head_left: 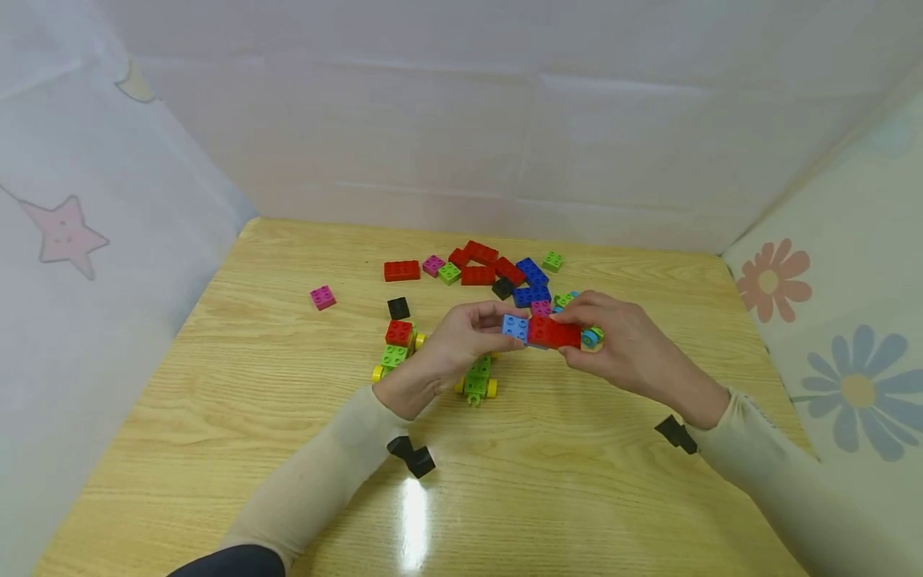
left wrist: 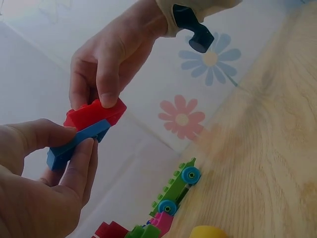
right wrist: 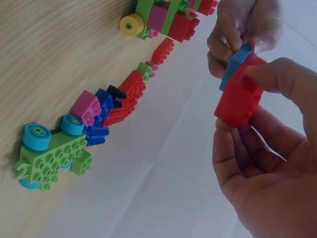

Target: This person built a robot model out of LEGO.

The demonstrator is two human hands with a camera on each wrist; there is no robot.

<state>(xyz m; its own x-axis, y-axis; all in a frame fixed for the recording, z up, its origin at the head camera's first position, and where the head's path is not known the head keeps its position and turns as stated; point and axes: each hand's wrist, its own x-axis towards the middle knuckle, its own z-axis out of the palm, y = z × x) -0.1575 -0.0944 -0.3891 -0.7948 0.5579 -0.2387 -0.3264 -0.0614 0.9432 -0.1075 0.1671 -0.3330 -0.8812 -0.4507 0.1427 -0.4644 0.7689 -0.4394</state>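
Note:
Above the table, my left hand (head_left: 457, 344) pinches a light blue building brick (head_left: 515, 325) between thumb and fingers. My right hand (head_left: 629, 340) grips a long red brick (head_left: 554, 332) from its right end. In the left wrist view the red brick (left wrist: 94, 115) lies against the upper side of the blue brick (left wrist: 74, 144), overlapping part of it. Blue studs show at the left end in the head view. Whether the two are pressed fully together I cannot tell. The right wrist view shows the red brick (right wrist: 240, 96) between my thumb and fingers.
Behind the right hand stands a green wheeled base (right wrist: 52, 153) with blue wheels. Green wheeled bases with yellow wheels, one (head_left: 476, 381) partly behind the left hand, stand nearby. Loose red bricks (head_left: 401, 271), blue bricks (head_left: 532, 272), a black brick (head_left: 398, 308) and a pink brick (head_left: 323, 297) lie farther back.

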